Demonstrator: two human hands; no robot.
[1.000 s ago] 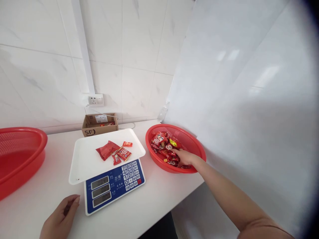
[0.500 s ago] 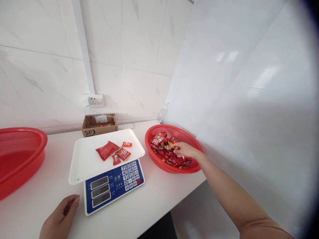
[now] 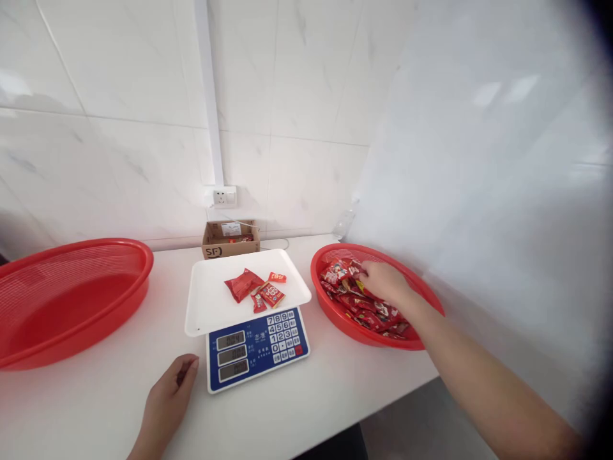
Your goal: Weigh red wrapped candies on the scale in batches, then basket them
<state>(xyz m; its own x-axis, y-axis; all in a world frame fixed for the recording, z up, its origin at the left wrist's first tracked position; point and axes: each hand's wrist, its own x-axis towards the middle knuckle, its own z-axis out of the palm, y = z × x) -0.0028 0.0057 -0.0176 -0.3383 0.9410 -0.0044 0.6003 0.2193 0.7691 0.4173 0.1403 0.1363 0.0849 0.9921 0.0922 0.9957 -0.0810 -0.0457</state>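
My right hand [image 3: 383, 282] reaches into a round red basket [image 3: 421, 338] of red snack packets [image 3: 342, 273], fingers curled down among them; whether they grip one I cannot make out. My left hand [image 3: 168, 395] rests on the white counter just left of a blue-faced scale [image 3: 258, 349], fingers loosely curled with nothing seen in them. Several red packets [image 3: 244, 285] lie on the scale's white tray [image 3: 211, 306].
A large red basket [image 3: 71, 300] with nothing in it sits at the left. A small cardboard box [image 3: 230, 238] stands against the tiled wall under a socket [image 3: 225, 197]. A white panel [image 3: 479, 191] rises on the right. The counter's front edge [image 3: 393, 396] runs below the basket.
The view has swung left, showing more of the large basket. My right hand has shifted from the near side of the packets toward the far side. The left hand stays put.
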